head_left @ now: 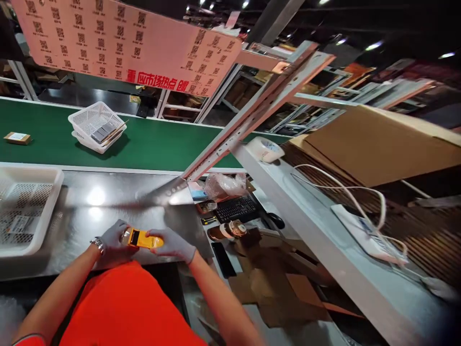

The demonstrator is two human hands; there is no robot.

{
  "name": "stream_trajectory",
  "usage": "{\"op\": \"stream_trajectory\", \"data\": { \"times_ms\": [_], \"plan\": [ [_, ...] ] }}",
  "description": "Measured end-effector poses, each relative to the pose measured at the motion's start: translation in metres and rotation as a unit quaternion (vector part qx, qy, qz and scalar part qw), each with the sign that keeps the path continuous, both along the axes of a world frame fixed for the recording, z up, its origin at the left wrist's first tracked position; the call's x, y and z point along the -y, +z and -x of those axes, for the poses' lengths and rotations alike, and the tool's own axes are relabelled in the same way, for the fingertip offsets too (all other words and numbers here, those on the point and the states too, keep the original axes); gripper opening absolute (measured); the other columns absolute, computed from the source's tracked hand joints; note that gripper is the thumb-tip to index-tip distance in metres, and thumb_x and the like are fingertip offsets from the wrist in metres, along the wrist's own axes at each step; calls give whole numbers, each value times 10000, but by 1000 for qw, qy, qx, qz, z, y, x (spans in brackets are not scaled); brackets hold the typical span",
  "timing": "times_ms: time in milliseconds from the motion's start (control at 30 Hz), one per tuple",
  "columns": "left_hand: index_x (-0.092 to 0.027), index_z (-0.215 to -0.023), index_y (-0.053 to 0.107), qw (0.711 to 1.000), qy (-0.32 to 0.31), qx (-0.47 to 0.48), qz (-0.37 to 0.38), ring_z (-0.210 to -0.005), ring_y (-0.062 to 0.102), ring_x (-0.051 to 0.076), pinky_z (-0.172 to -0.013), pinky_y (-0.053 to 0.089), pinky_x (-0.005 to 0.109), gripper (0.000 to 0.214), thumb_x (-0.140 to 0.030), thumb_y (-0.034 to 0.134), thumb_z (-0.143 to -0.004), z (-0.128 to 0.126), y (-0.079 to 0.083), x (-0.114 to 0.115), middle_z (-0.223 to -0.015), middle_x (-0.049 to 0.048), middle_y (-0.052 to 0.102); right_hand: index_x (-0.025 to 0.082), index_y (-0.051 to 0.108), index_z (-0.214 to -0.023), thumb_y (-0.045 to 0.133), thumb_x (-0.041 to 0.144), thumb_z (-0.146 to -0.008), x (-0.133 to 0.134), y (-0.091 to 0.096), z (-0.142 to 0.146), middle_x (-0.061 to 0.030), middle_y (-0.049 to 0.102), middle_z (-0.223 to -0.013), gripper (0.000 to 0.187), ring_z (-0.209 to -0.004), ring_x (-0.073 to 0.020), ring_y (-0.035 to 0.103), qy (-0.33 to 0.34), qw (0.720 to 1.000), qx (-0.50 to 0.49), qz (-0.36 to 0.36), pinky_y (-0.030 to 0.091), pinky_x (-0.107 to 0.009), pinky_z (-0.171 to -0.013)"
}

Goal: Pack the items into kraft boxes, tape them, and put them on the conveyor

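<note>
Both my hands wear grey gloves and hold a small yellow handheld device (143,239) with a dark window, just above the near edge of a shiny metal table (108,206). My left hand (113,241) wraps its left end, fingers curled round it. My right hand (172,243) grips the right end, thumb on top. A metal watch sits on my left wrist. My orange shirt fills the bottom of the view.
A white mesh basket (25,211) rests at the table's left. On the green conveyor belt (151,144) stand another white basket (96,126) with flat items and a small cardboard box (17,138). To the right are a keyboard (236,208), tape rolls (226,230), flat cardboard (284,293) and a white shelf (324,226).
</note>
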State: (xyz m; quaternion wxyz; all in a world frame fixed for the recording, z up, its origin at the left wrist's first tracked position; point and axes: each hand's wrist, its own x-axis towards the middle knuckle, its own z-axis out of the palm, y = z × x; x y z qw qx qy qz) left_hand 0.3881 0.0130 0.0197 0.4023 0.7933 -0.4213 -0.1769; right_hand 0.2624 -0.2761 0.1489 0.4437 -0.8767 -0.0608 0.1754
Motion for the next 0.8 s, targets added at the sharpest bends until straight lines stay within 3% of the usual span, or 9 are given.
{"op": "stream_trajectory", "data": {
  "times_ms": [100, 167, 267, 367, 467, 567, 700, 800],
  "plan": [
    [-197, -1240, 749, 997, 34, 45, -54, -1332, 627, 378, -1209, 541, 529, 626, -421, 942, -688, -16, -1, -38, -1298, 150, 724, 194, 848, -1335, 853, 416, -788, 5, 16, -3, -57, 852, -1077, 590, -890, -242, 756, 27, 999, -11, 22, 600, -322, -838],
    [-188, -1266, 751, 993, 49, 54, -95, -1445, 573, 402, -1308, 463, 548, 645, -332, 915, -659, -23, -8, -65, -1328, 144, 738, 199, 849, -1346, 843, 399, -792, 1, 12, -8, -60, 857, -1107, 589, -912, -251, 764, 34, 998, -8, 43, 596, -329, -856],
    [-195, -1252, 761, 984, 69, 63, -150, -1415, 618, 373, -1395, 350, 564, 570, -305, 865, -703, -24, -20, -97, -1311, 123, 759, 211, 841, -1382, 824, 420, -807, -25, -16, -22, -73, 871, -1148, 612, -971, -277, 788, 62, 996, -3, 62, 591, -354, -904],
    [-183, -1359, 740, 973, 95, 66, -198, -1514, 578, 385, -1407, 320, 587, 627, -289, 830, -748, -17, -26, -112, -1481, 183, 715, 213, 836, -1404, 815, 432, -809, -57, -48, -37, -74, 881, -1099, 634, -944, -283, 800, 66, 995, -15, 74, 592, -349, -870],
    [-137, -1643, 558, 965, 114, 74, -226, -1719, 331, 471, -1416, 269, 649, 1043, -333, 895, -675, -7, -25, -106, -1751, 265, 510, 215, 833, -1411, 816, 414, -804, -75, -67, -47, -73, 886, -1105, 639, -947, -281, 807, 45, 997, -26, 59, 601, -341, -862],
    [-38, -1753, 392, 962, 80, 106, -238, -1771, 142, 546, -1436, 137, 696, 1313, -466, 939, -638, 4, -23, -81, -1861, 343, 293, 211, 837, -1392, 825, 377, -781, -79, -72, -52, -70, 891, -1127, 633, -960, -278, 809, 38, 998, -35, 37, 608, -339, -871],
    [-95, -1762, 422, 953, 59, 103, -278, -1761, 182, 561, -1419, 71, 740, 1168, -442, 880, -745, 12, -22, -48, -1863, 316, 326, 237, 838, -1395, 820, 369, -774, -70, -60, -52, -44, 893, -1080, 635, -913, -257, 795, 46, 996, -47, 62, 584, -317, -825],
    [-112, -1737, 470, 949, 69, 100, -292, -1745, 231, 559, -1416, 79, 737, 1067, -365, 858, -776, 12, -21, -41, -1818, 299, 421, 253, 850, -1394, 816, 375, -774, -48, -40, -46, -55, 897, -1083, 632, -913, -268, 791, 75, 988, -51, 121, 549, -310, -809]
  ]
}}
